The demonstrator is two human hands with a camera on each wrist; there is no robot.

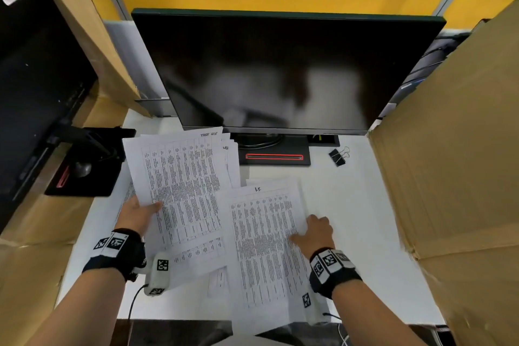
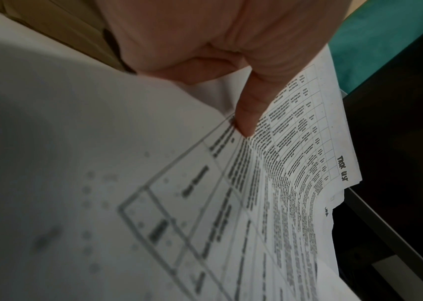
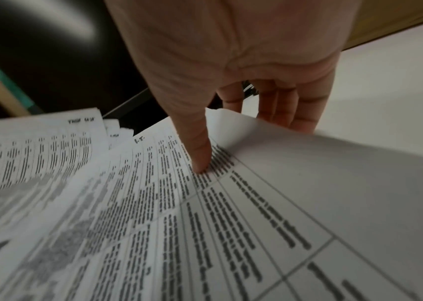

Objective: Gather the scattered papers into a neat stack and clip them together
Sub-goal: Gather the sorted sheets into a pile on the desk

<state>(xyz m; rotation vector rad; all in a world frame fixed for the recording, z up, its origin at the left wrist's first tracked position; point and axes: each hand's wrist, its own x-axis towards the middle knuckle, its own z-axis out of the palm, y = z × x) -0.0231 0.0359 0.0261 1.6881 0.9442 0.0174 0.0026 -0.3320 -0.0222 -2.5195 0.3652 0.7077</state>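
- Near edge of the white desk (image 1: 351, 205): both forearms cross it, each with a black wrist band bearing square printed markers; a cable hangs off the edge beside the left wrist.
- Right hand (image 1: 316, 232): grasps the right margin of the right sheaf (image 1: 266, 244), thumb pressed on the printed face and fingers curled under the edge, as the right wrist view shows (image 3: 200, 154). The sheaf's near end overhangs the desk's near edge.
- Left hand (image 1: 137, 215): grasps the left margin of the left sheaf (image 1: 182, 185), thumb on top (image 2: 249, 114), the other fingers hidden beneath. This sheaf is raised off the desk and fans out at its far end, just in front of the monitor's lower edge.
- Papers: white sheets printed with dense tables; handwriting marks the top margins. The right sheaf overlaps the left one's near right corner. More sheets lie flat beneath both.
- Open room: bare desk surface runs right of the papers to the cardboard wall (image 1: 449, 163); cardboard also bounds the left side.
- Binder clips (image 1: 339, 155): black, on the desk near its far right, well apart from the papers and just right of the monitor base (image 1: 275, 156).
- Monitor (image 1: 280, 70): dark screen, standing along the far edge.
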